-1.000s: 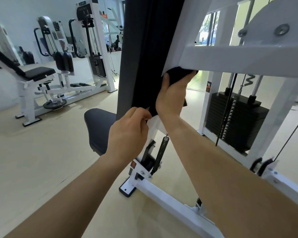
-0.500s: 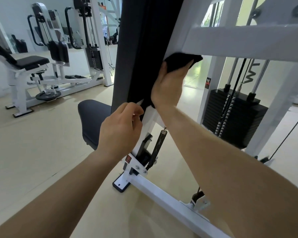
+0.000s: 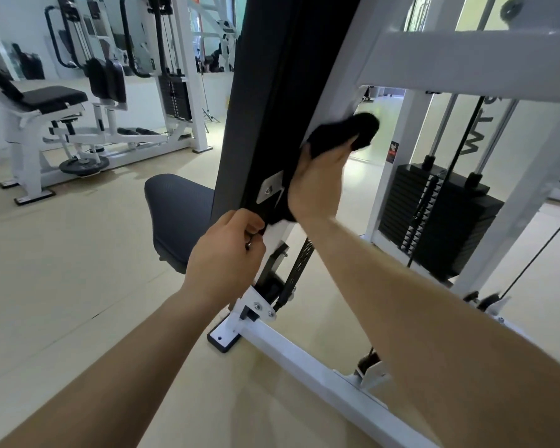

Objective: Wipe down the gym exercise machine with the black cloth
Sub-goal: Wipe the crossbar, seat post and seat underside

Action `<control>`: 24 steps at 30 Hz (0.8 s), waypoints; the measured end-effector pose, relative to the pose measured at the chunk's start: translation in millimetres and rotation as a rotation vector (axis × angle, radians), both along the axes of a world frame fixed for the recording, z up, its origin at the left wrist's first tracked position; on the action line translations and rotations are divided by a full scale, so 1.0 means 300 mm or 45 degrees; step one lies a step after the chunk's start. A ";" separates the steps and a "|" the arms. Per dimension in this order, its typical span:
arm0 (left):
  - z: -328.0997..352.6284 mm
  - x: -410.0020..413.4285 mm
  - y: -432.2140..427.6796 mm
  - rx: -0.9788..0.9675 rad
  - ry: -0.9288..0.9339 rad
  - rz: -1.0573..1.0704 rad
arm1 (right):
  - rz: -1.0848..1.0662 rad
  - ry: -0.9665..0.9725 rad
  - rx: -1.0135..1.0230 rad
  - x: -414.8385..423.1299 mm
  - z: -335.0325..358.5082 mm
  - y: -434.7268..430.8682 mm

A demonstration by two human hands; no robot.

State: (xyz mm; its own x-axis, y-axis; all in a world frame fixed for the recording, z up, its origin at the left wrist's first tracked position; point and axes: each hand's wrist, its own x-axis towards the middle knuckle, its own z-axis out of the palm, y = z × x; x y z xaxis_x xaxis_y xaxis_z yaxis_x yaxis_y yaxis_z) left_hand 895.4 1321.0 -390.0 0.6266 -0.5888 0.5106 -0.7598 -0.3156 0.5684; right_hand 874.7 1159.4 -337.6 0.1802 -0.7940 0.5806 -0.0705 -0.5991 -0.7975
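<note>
The exercise machine has a white frame (image 3: 450,59), a tall black back pad (image 3: 272,92) and a dark seat (image 3: 175,215). My right hand (image 3: 317,185) holds the black cloth (image 3: 343,130) and presses it against the slanted white post just under the crossbeam. The cloth covers my fingertips and trails down under my palm. My left hand (image 3: 223,263) is lower, at the bottom of the back pad, its fingers curled and pinching the cloth's black lower end. A small metal bracket (image 3: 270,189) shows between the two hands.
A black weight stack (image 3: 434,215) with guide rods stands behind the post on the right. The white base beam (image 3: 320,367) runs along the floor under my right arm, with a spring (image 3: 299,270) above it. Other white machines (image 3: 78,124) stand at the far left on the beige floor.
My right hand has slid the cloth a little along the post, uncovering the metal bracket. My left hand keeps its pinch at the pad's bottom. The view has shifted closer.
</note>
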 end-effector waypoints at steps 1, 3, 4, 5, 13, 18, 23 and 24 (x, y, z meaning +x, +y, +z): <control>0.003 0.003 0.003 -0.015 0.028 0.003 | -0.059 -0.061 -0.055 -0.005 0.057 -0.002; -0.009 -0.002 0.005 -0.042 0.092 0.010 | -0.157 -0.134 -0.133 -0.006 0.123 -0.001; -0.024 -0.010 0.003 -0.063 0.133 0.012 | -0.170 -0.108 -0.150 -0.004 0.117 -0.003; -0.044 -0.022 0.000 -0.092 0.179 0.012 | -0.167 -0.035 -0.146 -0.001 0.086 -0.005; -0.187 -0.055 -0.020 -0.090 0.333 0.028 | -0.408 0.834 -0.485 -0.028 -0.279 -0.024; -0.127 -0.047 -0.079 -0.139 0.200 0.010 | -0.100 1.003 -0.581 -0.186 -0.250 -0.094; -0.075 -0.101 -0.244 -0.238 0.415 -0.134 | 0.246 0.964 -0.379 -0.287 -0.178 -0.126; -0.065 -0.115 -0.269 -0.285 0.510 -0.144 | 0.323 0.979 -0.343 -0.297 -0.157 -0.127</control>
